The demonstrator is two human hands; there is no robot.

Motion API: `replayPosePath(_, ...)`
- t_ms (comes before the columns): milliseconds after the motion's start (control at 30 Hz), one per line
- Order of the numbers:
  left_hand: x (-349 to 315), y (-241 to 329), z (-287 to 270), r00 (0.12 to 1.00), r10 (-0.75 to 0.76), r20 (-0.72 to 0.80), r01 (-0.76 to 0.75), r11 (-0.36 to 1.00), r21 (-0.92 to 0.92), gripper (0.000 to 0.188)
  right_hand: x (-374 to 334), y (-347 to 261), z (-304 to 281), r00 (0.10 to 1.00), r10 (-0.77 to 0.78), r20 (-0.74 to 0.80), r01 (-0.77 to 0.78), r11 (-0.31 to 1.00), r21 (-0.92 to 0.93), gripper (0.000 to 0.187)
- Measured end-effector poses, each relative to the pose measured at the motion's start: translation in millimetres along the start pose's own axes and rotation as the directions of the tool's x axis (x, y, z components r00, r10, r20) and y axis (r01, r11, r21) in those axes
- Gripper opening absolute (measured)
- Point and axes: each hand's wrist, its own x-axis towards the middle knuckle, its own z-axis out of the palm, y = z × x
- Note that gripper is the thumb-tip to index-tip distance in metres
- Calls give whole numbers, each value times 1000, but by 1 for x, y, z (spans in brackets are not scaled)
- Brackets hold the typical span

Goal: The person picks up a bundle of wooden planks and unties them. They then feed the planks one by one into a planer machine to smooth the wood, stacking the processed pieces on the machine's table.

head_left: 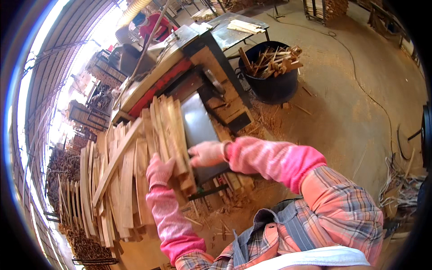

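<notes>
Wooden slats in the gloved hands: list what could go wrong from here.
The left hand and right hand grip the bundle of slats only at its near end, so loose pieces may slide out. The leaning slat pile beside it could topple if bumped. Rough edges might snag the gloves.

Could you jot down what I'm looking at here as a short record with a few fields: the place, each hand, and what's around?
Place: a woodworking shed with a sawdust-covered floor
Left hand: gloved left hand grips the near end of a bundle of wooden slats
Right hand: gloved right hand rests against the same bundle from the other side, over a metal machine table
Beside the hands: a big stack of slats to the left
Further off: a black tub of wood offcuts; another person in red behind the machine
</notes>
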Motion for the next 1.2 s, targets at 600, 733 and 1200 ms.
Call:
replayPosePath(600, 46, 80, 33, 706, -707, 33, 692, 699, 183, 110, -224, 311, -211, 774, 556, 304, -609, 519, 600, 54)
replayPosePath(733, 56, 108, 25, 681, -732, 19, 722, 675, 154, 102, -182, 342, -275, 793, 557, 249, -607, 685, 403, 55)
replayPosePath(1200, 110, 138, 15, 472, -881, -3, 839, 449, 308, 76, -44, 451, -448, 761, 648, 43, -643, 743, 185, 52)
